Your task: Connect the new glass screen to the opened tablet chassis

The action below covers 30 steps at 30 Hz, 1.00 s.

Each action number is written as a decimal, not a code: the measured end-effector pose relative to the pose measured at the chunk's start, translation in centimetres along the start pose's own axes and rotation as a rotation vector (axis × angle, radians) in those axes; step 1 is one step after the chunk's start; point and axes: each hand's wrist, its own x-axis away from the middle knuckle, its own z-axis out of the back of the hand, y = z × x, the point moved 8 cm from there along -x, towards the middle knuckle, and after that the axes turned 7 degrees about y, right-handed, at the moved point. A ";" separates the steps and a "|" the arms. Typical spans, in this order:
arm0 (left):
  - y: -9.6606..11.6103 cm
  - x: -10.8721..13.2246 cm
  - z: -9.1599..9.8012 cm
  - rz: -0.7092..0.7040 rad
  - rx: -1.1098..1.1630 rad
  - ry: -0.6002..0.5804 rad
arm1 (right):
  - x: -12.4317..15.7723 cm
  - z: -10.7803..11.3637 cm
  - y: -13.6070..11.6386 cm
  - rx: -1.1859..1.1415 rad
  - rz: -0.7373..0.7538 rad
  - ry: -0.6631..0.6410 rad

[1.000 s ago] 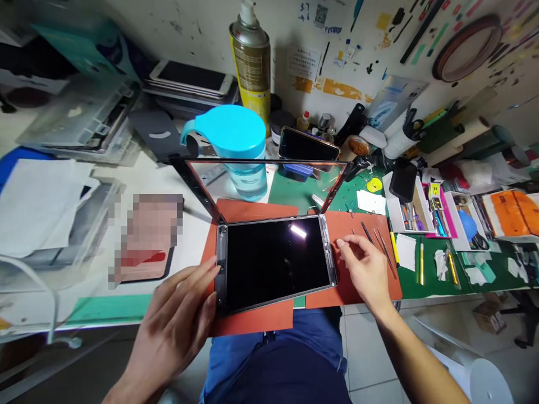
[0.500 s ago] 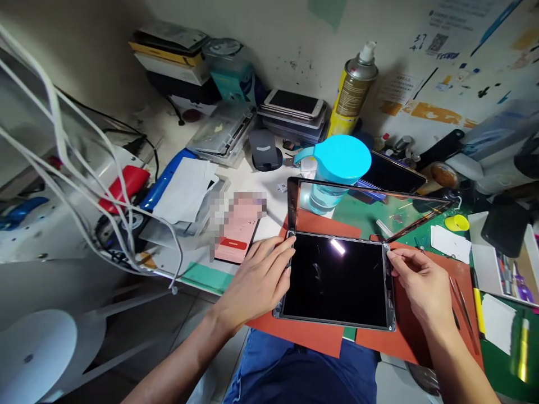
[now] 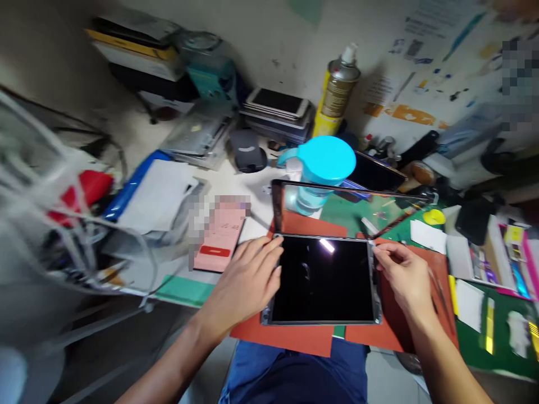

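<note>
An opened tablet [image 3: 326, 286] with a black display lies in front of me. Its clear glass panel [image 3: 332, 205], framed in dark trim, stands raised along the far edge. My left hand [image 3: 248, 278] rests along the tablet's left side, fingers stretched out and their tips at the upper left corner. At the upper right corner is my right hand [image 3: 404, 275], thumb and index finger pinched together against the edge. Whatever lies between those fingertips is too small or hidden to make out. Reddish-brown mats [image 3: 290, 340] lie under the tablet.
Behind the glass stands a water jug with a blue lid [image 3: 330, 160], near a spray can [image 3: 337, 92]. A pink-screened phone [image 3: 219, 238] lies left of my left hand. Tweezers [image 3: 440, 292] lie right of my right hand, with a tool box [image 3: 471, 252] beyond. White cables [image 3: 76, 185] hang at left.
The camera has turned to the right, so the scene sits farther left, with some blur. Both hands keep about the same places on the tablet.
</note>
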 end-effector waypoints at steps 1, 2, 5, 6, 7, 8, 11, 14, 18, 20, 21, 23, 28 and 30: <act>-0.2 0.1 -0.1 -0.001 0.009 0.005 | 0.0 -0.2 -0.1 -0.014 -0.014 -0.013; -0.4 0.1 -0.2 -0.007 0.022 0.021 | 0.0 -0.3 -0.2 -0.017 -0.015 -0.013; -0.7 0.2 -0.3 -0.070 0.052 0.096 | -0.3 -0.7 -0.1 -0.021 -0.026 -0.006; -0.8 0.2 -0.4 -0.086 0.051 0.114 | -0.5 -0.8 -0.1 -0.022 -0.030 -0.005; -0.7 0.3 -0.4 -0.107 0.049 0.131 | -0.6 -0.8 0.0 -0.024 -0.034 -0.004; -0.7 0.3 -0.4 -0.127 0.044 0.144 | -0.7 -0.9 0.0 -0.026 -0.038 -0.005; -0.5 0.3 -0.4 -0.172 0.037 0.167 | -0.9 -1.2 -0.4 -0.036 -0.042 -0.016; -0.5 0.2 -0.4 -0.180 0.034 0.177 | -1.0 -1.4 -0.8 -0.044 -0.047 -0.029; -0.8 0.2 -0.7 -0.163 0.018 0.163 | -1.4 -1.6 -0.8 -0.047 -0.065 -0.041; -0.9 0.2 -0.9 -0.157 0.007 0.150 | -1.5 -1.6 -0.8 -0.042 -0.066 -0.045; -0.9 0.3 -0.9 -0.157 0.003 0.148 | -1.6 -1.6 -0.8 -0.038 -0.066 -0.047; -0.9 0.3 -0.9 -0.166 -0.004 0.148 | -1.6 -1.6 -0.7 -0.031 -0.066 -0.052; -0.7 0.3 -0.8 -0.180 -0.029 0.142 | -1.7 -1.7 -0.4 -0.021 -0.053 -0.063; -0.9 0.3 -1.0 -0.168 -0.024 0.115 | -1.7 -1.5 -0.5 -0.009 -0.031 -0.043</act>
